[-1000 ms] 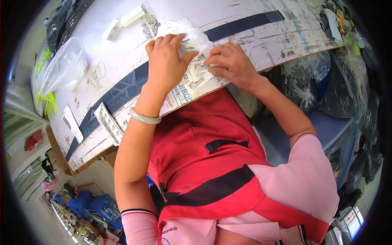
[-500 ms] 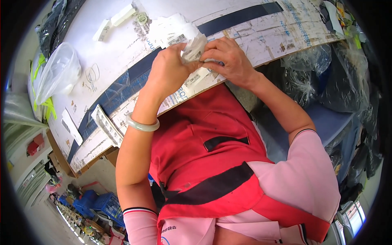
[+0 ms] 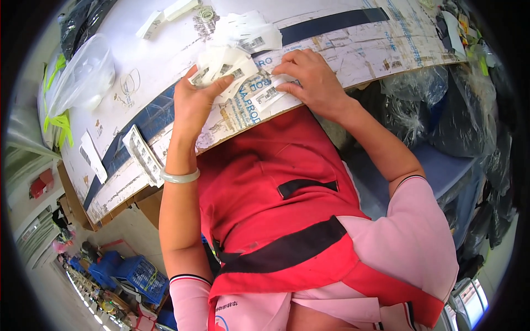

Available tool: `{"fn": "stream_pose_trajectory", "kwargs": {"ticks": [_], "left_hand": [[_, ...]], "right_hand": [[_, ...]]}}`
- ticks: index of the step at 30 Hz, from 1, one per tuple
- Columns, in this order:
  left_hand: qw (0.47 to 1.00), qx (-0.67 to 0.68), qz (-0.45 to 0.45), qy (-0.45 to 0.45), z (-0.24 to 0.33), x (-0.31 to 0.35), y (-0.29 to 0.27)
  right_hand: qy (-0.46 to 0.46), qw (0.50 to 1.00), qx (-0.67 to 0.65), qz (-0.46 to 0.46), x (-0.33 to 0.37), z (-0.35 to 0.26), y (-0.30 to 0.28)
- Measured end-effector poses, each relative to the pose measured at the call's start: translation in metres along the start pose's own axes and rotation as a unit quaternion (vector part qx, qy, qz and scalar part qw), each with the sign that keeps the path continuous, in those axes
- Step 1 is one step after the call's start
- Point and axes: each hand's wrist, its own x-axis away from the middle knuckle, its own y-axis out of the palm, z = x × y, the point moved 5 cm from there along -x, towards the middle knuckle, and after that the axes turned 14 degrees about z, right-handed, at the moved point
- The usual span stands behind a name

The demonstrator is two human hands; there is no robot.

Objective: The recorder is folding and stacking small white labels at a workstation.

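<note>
My left hand grips a fanned bundle of white barcode labels between thumb and fingers, above the table. To its right, my right hand has its fingers curled at the end of a white barcode label near the table's front edge. The fingertips partly cover that end. Just beyond both hands lies a loose pile of similar white labels.
A folded strip of labels and a single label strip lie at left. A clear plastic bag rests farther left. Dark tape crosses the tabletop. At right, plastic-wrapped dark goods stand beside the table.
My left hand has moved left, away from the right hand, carrying the label bundle, which is now fanned out. My right hand stays near the same place, by a label on the table.
</note>
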Motion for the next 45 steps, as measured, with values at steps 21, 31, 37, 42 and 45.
{"fn": "stream_pose_trajectory", "kwargs": {"ticks": [21, 31, 37, 42, 45], "left_hand": [[0.971, -0.168, -0.007, 0.171, -0.009, 0.027, -0.014], [0.884, -0.317, 0.019, 0.343, -0.006, 0.047, -0.037], [0.912, -0.274, 0.005, 0.306, -0.013, 0.035, -0.045], [0.938, -0.234, -0.006, 0.254, -0.014, 0.034, -0.048], [0.937, -0.227, 0.003, 0.265, -0.014, 0.034, -0.051]], "right_hand": [[0.202, 0.968, -0.135, -0.071, -0.017, -0.038, 0.06], [-0.061, 0.992, -0.108, -0.017, -0.022, -0.072, 0.062], [-0.105, 0.993, 0.019, -0.043, -0.019, -0.096, 0.058], [-0.118, 0.99, 0.069, -0.025, -0.01, -0.105, 0.071], [-0.116, 0.993, 0.027, 0.016, -0.012, -0.105, 0.072]]}}
